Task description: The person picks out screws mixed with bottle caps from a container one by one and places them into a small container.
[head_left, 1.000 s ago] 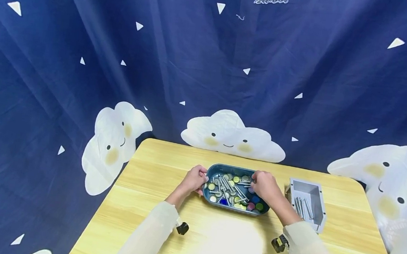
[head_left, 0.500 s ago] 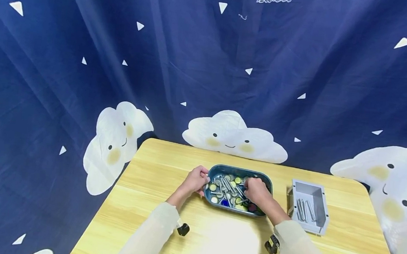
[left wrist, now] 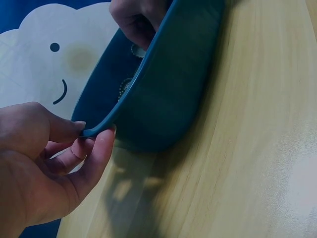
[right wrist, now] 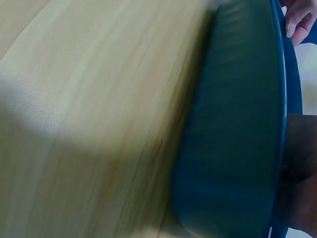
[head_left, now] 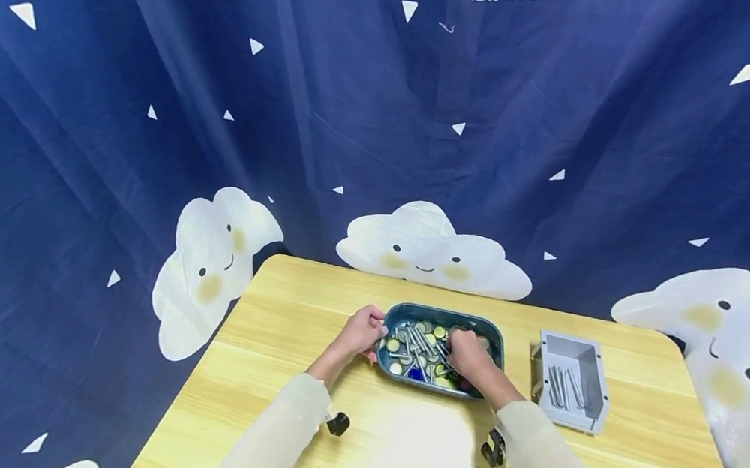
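Observation:
A dark teal oblong tray (head_left: pixel 401 380) holds a mix of round bottle caps (head_left: pixel 392 345) and long silver bolts (head_left: pixel 420 342). My left hand (head_left: pixel 360 330) pinches the tray's left end; in the left wrist view, the thumb and fingers (left wrist: pixel 102 148) grip its rim. My right hand (head_left: pixel 469 358) is down inside the right half of the tray, among the bolts and caps. Its fingertips are hidden there, and I cannot tell whether they hold anything. In the right wrist view the tray's outer wall (right wrist: pixel 228 129) covers much of that hand.
To the right on the wooden table (head_left: pixel 656 412) stands a grey open-fronted bin (head_left: pixel 564 348) with several long silver bolts (head_left: pixel 563 388) lying in it. A dark blue curtain (head_left: pixel 386 114) with white clouds hangs behind the table's far edge.
My right hand has moved left from the tray's right end and lower into the middle of its contents. The left hand keeps its hold on the rim.

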`<control>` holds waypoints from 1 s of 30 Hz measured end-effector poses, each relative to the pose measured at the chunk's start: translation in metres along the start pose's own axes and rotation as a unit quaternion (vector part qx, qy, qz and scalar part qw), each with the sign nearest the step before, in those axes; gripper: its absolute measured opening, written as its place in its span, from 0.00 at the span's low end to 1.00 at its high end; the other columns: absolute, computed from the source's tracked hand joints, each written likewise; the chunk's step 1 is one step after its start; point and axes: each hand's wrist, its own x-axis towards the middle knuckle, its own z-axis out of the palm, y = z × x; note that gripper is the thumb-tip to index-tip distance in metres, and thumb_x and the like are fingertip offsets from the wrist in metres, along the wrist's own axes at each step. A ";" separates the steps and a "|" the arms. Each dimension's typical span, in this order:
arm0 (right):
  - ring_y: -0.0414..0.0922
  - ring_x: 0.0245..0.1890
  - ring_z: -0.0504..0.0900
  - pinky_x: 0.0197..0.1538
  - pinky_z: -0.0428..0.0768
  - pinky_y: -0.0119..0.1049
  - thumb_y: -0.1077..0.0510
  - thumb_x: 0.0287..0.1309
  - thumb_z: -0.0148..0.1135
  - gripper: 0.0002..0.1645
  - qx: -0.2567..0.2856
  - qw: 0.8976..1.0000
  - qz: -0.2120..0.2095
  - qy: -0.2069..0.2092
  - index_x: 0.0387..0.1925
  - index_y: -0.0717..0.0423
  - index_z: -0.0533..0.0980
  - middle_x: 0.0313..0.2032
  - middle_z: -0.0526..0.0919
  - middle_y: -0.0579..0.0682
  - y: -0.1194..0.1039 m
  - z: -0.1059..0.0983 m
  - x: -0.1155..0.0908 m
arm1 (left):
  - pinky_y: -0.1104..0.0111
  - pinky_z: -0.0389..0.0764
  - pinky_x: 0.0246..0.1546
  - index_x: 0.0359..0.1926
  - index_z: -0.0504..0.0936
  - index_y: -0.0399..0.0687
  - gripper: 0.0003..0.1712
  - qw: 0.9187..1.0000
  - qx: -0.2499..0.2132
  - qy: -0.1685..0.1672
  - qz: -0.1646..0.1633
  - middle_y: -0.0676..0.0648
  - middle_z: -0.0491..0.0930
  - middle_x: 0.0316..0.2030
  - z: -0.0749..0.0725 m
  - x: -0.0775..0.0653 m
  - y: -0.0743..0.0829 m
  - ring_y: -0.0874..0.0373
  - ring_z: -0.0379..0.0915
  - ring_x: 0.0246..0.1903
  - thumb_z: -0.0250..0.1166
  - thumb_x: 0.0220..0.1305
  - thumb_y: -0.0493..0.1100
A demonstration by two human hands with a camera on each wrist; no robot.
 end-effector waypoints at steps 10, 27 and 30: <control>0.43 0.19 0.67 0.21 0.65 0.30 0.73 0.53 0.66 0.20 -0.022 1.000 -0.005 0.006 0.16 0.54 0.69 0.19 0.68 0.48 -0.003 0.004 -0.001 | 0.67 0.87 0.13 0.58 0.74 0.34 0.17 1.000 -0.002 0.000 0.001 0.47 0.72 0.35 0.000 -0.002 0.003 0.52 0.75 0.25 0.63 0.71 0.32; 0.42 0.22 0.48 0.27 0.48 0.32 0.76 0.48 0.59 0.32 -0.001 1.000 -0.013 0.029 0.19 0.46 0.49 0.22 0.44 0.43 -0.007 -0.024 -0.007 | 0.69 0.86 0.12 0.58 0.74 0.35 0.17 1.000 0.003 0.002 -0.004 0.46 0.74 0.37 -0.001 -0.001 0.004 0.55 0.74 0.22 0.62 0.71 0.31; 0.41 0.22 0.47 0.26 0.48 0.32 0.75 0.48 0.60 0.31 0.002 1.000 -0.010 0.029 0.17 0.46 0.50 0.21 0.45 0.42 -0.006 -0.029 -0.010 | 0.69 0.86 0.12 0.59 0.74 0.34 0.18 1.000 -0.002 -0.003 -0.005 0.46 0.74 0.37 -0.001 -0.001 0.003 0.55 0.74 0.23 0.62 0.71 0.31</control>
